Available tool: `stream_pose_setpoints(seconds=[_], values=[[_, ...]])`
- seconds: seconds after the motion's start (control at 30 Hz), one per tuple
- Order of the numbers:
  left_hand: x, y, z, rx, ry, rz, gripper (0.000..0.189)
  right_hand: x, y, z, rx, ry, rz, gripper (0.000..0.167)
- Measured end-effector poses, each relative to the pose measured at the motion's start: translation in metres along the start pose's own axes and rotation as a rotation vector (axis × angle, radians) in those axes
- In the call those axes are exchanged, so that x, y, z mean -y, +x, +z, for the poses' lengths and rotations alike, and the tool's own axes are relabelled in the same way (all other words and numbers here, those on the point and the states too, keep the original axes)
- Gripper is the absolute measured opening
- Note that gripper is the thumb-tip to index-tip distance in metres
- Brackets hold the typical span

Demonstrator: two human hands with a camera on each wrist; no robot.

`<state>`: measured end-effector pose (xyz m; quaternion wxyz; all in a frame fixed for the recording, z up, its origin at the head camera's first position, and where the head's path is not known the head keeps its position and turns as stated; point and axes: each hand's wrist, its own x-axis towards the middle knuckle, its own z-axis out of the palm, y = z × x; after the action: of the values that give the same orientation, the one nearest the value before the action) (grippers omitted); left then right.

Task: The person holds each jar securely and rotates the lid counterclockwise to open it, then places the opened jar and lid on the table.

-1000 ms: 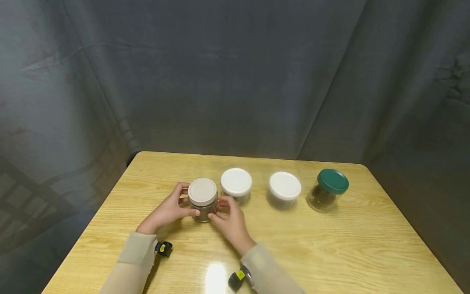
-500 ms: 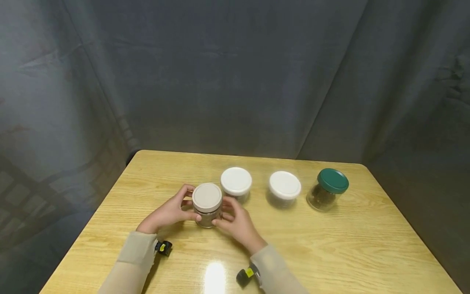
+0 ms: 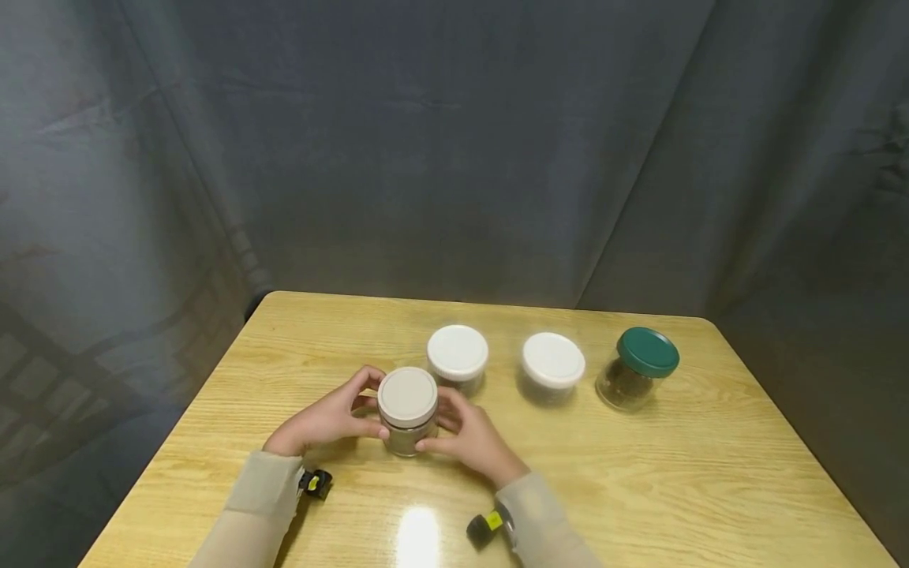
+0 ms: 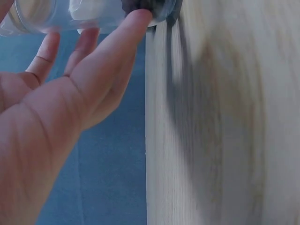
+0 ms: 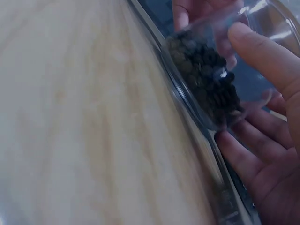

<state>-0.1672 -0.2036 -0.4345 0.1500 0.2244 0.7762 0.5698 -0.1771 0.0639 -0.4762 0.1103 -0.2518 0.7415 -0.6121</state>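
Note:
A clear jar point(image 3: 408, 397) with a beige lid stands about upright between my hands, left of the table's middle. My left hand point(image 3: 328, 416) holds its left side, thumb at the front and fingers curving behind. On the other side my right hand point(image 3: 477, 440) grips it the same way. The right wrist view shows small dark round pieces point(image 5: 201, 75) lying in the lower part of the jar. Only the lower part of the jar point(image 4: 108, 11) shows at the top of the left wrist view. Whether its base touches the table, I cannot tell.
Behind the jar stands a white-lidded container point(image 3: 458, 352), close to my right fingers. Farther right are a second white-lidded container point(image 3: 553, 360) and a green-lidded jar point(image 3: 648, 352) with dark contents. All are on the wooden table point(image 3: 675, 489), with a grey curtain point(image 3: 454, 158) behind.
Both hands have brought the beige-lidded jar toward me and a little to the right. The other containers have stayed where they were.

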Motion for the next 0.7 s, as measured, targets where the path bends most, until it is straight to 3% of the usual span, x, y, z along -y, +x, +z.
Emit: stream_pose_setpoints(seconds=[0.3, 0.5, 0.7], values=[[-0.0014, 0.0, 0.0004, 0.022, -0.001, 0.007, 0.064, -0.0029, 0.0009, -0.007, 0.029, 0.016, 0.008, 0.083], [-0.0028, 0.0006, -0.0001, 0.061, -0.012, 0.07, 0.079, -0.0053, 0.0006, -0.0069, 0.028, 0.023, 0.016, 0.081], [-0.0045, -0.0023, -0.0005, 0.112, -0.132, 0.058, 0.072, -0.0069, 0.0007, -0.0074, 0.028, 0.023, 0.015, 0.08]])
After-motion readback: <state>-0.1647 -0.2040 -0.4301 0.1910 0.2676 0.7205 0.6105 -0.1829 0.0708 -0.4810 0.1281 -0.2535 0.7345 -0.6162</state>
